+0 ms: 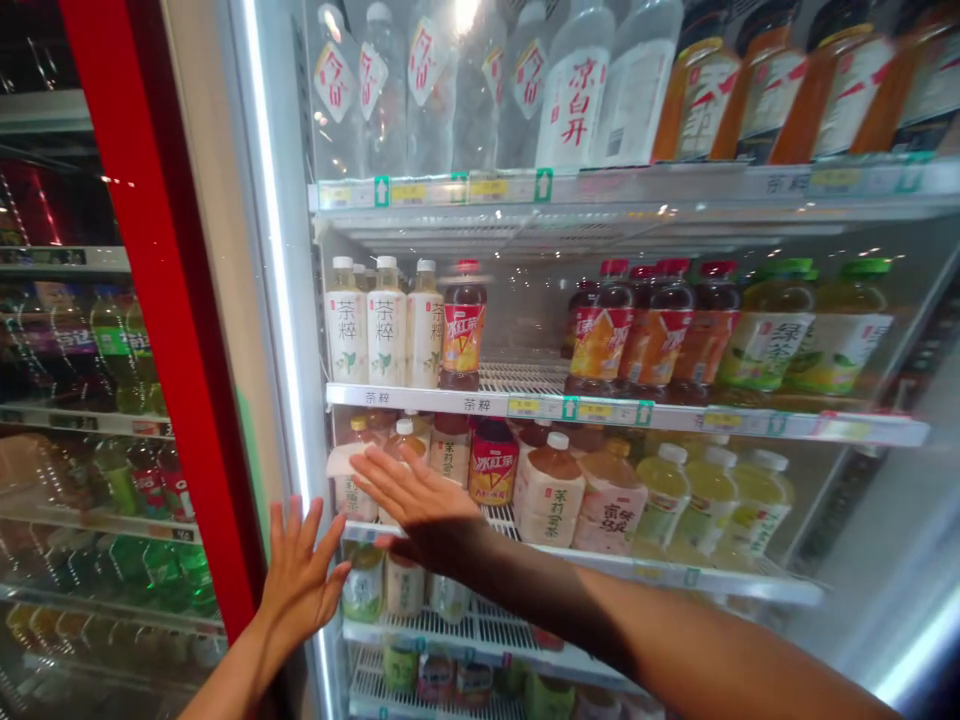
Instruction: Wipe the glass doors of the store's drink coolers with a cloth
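My right hand (424, 495) reaches across from the right with its fingers stretched out flat. Under its fingertips lies a thin white cloth (343, 460), mostly hidden by the fingers. It covers the shoulder of a yellow-capped tea bottle (350, 495) on the shelf behind. Small light reflections suggest a glass pane in front of the shelves. My left hand (300, 570) is raised at the lower left with its fingers spread. It holds nothing and is beside the bright door-edge light strip (281, 250); whether it touches the surface I cannot tell.
Behind the hands, a drinks cooler has a top shelf (720, 185) of clear and amber bottles, a middle shelf (637, 408) of teas and a lower shelf (742, 580). A red frame (161, 250) separates it from another stocked cooler at left.
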The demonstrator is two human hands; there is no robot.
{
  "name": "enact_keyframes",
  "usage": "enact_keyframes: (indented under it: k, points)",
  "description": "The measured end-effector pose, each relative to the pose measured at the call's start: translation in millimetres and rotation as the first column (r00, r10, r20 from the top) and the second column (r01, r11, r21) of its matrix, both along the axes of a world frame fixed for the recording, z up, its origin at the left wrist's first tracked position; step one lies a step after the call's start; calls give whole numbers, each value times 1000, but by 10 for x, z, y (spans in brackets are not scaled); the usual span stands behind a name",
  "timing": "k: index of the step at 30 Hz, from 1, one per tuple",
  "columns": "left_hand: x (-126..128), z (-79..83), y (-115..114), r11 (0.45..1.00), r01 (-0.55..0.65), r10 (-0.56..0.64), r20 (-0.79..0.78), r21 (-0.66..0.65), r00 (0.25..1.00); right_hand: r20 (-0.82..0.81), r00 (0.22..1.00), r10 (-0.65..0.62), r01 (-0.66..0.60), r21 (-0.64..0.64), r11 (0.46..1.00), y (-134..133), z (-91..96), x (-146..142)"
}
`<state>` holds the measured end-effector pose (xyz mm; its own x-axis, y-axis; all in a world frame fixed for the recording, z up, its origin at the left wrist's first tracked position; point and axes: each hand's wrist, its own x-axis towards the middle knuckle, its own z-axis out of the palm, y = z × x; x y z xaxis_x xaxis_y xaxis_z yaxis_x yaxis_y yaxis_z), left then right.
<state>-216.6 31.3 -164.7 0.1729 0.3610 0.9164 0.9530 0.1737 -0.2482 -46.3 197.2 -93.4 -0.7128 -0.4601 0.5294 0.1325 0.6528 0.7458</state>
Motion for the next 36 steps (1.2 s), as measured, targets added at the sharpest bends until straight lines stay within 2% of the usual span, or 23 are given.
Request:
enact_keyframes:
  k: [3,5,7,9,10,11,13,15,17,19,20,25,28,31,34,36]
  points:
    - [-55,63,0,999,35,-35,-9,12,999,95,993,74,-86,119,989,4,-64,-33]
    - [-74,120,25,998,60,-60,-8,8,998,119,990,76,-90,120,989,54,-28,66]
    - [-62,174,77,995,97,-97,-1,6,995,17,1000,-6,6,-26,1000,118,81,233]
    - [-9,221,158,991,136,-136,5,10,991,-99,988,-119,98,-194,976,192,144,425]
    - [35,245,208,989,150,-150,-3,9,989,-128,982,-136,106,-223,969,236,125,522]
    - [88,269,263,987,163,-163,-12,7,987,-126,985,-116,90,-200,976,287,72,619]
    - [220,326,381,982,187,-187,-40,-7,982,-40,998,-51,47,-76,996,411,-72,813]
    - [374,393,505,976,220,-220,-61,-12,974,-10,998,-68,68,-32,997,554,-152,1016]
    - [539,463,633,968,250,-251,-77,-19,965,-137,970,-199,178,-153,972,692,-116,1225]
    - [715,532,766,964,264,-266,-94,-35,959,-302,891,-340,246,-309,919,799,-57,1424]
    - [809,564,835,965,258,-261,-95,-46,961,-343,861,-376,259,-341,904,840,-56,1516]
    - [1354,715,1165,970,229,-228,17,-79,973,-310,897,-315,256,-217,942,1106,-245,1939]
    - [1712,782,1350,964,250,-243,78,-93,967,-412,797,-442,307,-354,883,1354,-175,2233]
    - [2062,805,1546,962,253,-247,63,-108,967,-484,689,-539,289,-499,817,1515,-165,2510]
    - [2398,807,1752,958,260,-255,54,-124,965,-467,721,-511,275,-484,830,1596,-291,2770]
    - [2618,827,1883,951,286,-282,53,-120,958,-474,730,-493,264,-470,842,1686,-242,2974]
